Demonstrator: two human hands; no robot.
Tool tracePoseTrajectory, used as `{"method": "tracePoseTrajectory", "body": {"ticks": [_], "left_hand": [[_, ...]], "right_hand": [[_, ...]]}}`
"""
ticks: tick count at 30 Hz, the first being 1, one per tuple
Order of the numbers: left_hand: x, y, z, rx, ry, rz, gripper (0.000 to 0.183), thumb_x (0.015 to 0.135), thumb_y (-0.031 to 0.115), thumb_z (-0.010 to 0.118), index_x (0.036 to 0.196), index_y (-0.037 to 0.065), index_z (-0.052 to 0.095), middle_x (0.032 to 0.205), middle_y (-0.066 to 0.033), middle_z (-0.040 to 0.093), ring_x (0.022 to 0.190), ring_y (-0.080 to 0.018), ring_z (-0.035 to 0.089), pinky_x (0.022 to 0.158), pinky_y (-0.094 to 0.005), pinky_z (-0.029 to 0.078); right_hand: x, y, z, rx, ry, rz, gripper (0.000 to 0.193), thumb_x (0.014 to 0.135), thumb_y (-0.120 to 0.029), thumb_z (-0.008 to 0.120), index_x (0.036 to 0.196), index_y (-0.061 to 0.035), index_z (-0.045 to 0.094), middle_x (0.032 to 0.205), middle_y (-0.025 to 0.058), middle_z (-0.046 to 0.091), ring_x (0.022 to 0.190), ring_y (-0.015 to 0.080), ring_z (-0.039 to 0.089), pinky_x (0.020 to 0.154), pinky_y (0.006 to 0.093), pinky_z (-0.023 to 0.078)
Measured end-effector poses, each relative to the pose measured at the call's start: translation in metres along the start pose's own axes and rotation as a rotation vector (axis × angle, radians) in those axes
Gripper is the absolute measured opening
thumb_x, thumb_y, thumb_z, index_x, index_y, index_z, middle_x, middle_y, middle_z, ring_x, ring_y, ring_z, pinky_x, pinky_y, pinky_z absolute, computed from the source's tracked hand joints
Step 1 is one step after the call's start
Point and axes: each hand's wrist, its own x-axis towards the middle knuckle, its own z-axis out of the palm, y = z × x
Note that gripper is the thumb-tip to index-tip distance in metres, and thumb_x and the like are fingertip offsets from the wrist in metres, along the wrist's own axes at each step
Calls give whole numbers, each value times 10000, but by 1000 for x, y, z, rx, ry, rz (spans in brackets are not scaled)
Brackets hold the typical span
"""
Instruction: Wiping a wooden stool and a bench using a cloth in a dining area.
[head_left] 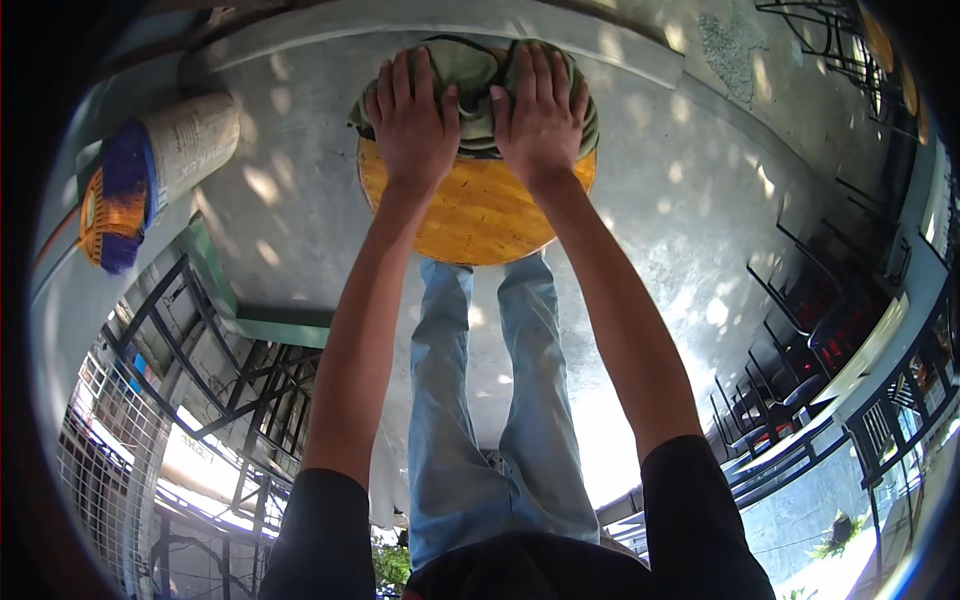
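A round wooden tabletop (480,212), yellow-brown, stands in front of my legs. Over its far half lies a bunched olive-green cloth (462,68), perhaps a garment, with folds at both sides. My left hand (408,125) rests flat on the cloth's left part, fingers stretched away from me. On the right part, my right hand (540,115) lies the same way, palm down and fingers out. Both thumbs point inward, with a strip of cloth between them. Whatever supports the tabletop is hidden beneath it.
At the left stand a pale cylindrical bucket (195,140) and a broom with purple and orange bristles (115,205). Black metal frames (200,350) are at the lower left. Dark chairs (800,330) line the right side. A low concrete ledge (640,60) runs along the far side.
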Motion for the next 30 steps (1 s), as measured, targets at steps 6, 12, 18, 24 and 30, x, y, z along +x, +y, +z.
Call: {"method": "tracePoseTrajectory", "body": {"ticks": [6, 12, 18, 24, 30], "left_hand": [[16, -23, -1, -86, -54, 93, 311, 896, 236, 528, 1142, 45, 536, 1074, -155, 609, 1004, -355, 559, 882, -467, 424], [-67, -32, -27, -268, -28, -448, 307, 928, 182, 449, 1165, -11, 483, 1092, -242, 557, 1005, -453, 514, 837, -529, 417], [-78, -20, -24, -135, 36, -468, 278, 900, 133, 456, 1120, -35, 476, 1063, -263, 548, 998, -465, 503, 853, -531, 396], [4, -25, -5, 3, -83, -154, 307, 868, 230, 508, 1129, 71, 539, 1108, -160, 594, 1041, -371, 552, 878, -525, 423], [49, 46, 19, 12, -196, 392, 319, 819, 250, 570, 1110, 123, 601, 1091, -90, 612, 1083, -279, 556, 933, -505, 395]], "right_hand": [[51, -14, 19, 244, 46, -328, 266, 737, -112, 609, 1000, -72, 609, 937, 97, 653, 947, 287, 608, 863, 404, 479], [53, -89, 38, 131, -357, -500, 190, 752, -281, 608, 870, -153, 684, 810, 10, 683, 896, 205, 625, 896, 378, 416], [47, -100, 42, 142, -364, -464, 230, 811, -375, 585, 766, -172, 686, 766, -1, 684, 852, 182, 629, 855, 334, 386], [51, -32, 27, 242, 23, -212, 252, 892, -329, 547, 882, -87, 615, 842, 87, 656, 878, 267, 623, 801, 418, 455], [-21, 29, -8, 157, 218, 215, 161, 885, -181, 550, 918, -23, 560, 857, 154, 620, 830, 350, 603, 716, 452, 480]]}}
